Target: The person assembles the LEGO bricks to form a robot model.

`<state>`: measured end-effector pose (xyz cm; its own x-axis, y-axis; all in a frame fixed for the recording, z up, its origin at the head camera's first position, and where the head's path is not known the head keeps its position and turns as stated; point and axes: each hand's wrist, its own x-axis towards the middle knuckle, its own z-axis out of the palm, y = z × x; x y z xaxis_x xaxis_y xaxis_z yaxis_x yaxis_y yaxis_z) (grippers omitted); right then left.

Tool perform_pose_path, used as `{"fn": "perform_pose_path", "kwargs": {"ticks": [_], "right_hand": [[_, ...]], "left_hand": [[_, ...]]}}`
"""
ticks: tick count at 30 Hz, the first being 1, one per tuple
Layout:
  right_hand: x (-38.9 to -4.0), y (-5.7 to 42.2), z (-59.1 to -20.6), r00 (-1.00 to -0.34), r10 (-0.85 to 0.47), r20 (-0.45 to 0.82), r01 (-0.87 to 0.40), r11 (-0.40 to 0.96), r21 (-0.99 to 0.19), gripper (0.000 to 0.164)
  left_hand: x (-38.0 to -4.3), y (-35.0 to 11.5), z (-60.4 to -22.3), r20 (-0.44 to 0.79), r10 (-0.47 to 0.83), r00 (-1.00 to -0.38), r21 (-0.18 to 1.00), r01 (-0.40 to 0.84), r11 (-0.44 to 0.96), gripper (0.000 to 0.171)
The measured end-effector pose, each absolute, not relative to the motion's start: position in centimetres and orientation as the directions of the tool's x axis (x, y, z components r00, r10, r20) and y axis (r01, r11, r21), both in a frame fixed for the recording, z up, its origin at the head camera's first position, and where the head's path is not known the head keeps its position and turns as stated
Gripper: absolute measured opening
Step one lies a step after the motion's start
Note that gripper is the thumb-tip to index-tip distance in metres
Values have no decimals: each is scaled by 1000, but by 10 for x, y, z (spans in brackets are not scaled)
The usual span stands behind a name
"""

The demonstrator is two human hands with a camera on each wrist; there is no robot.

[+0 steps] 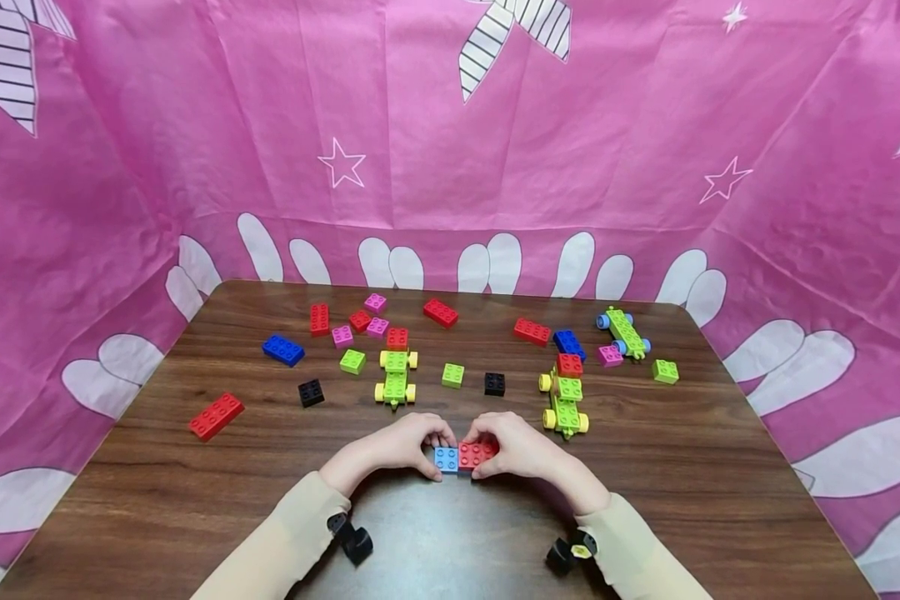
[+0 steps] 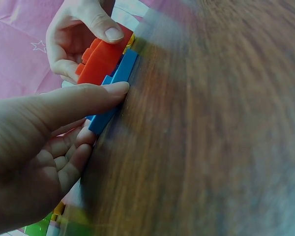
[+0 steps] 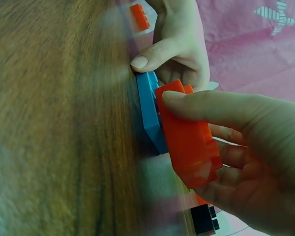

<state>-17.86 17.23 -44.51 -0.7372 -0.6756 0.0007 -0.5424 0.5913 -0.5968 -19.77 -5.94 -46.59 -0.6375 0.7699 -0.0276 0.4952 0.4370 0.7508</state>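
Observation:
Near the front middle of the table, my left hand (image 1: 408, 442) pinches a light blue building brick (image 1: 446, 459) between thumb and fingers. My right hand (image 1: 516, 446) grips a red brick (image 1: 474, 454) by its sides, studs facing up. In the right wrist view the red brick (image 3: 187, 137) sits higher than the blue brick (image 3: 148, 110) and overlaps one end of it. The left wrist view shows the blue brick (image 2: 108, 115) low at the tabletop, with the left thumb along its side. Part of the blue brick's top is hidden under the red one.
Beyond the hands stand two green cars with yellow wheels, one at left (image 1: 396, 383) and one at right (image 1: 567, 404), each with a red brick. A blue-wheeled green car (image 1: 625, 333) is at the back right. Several loose bricks lie around, including a black brick (image 1: 495, 383).

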Motion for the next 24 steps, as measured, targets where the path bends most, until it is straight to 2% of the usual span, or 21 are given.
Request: {"fn": "perform_pose_path", "kwargs": {"ticks": [24], "right_hand": [[-179,172,-446,-758,-653,-8,-504,593,-628,30]], "left_hand": [[-199,-59,-468,-30,768,-640,762,483,432,41]]}}
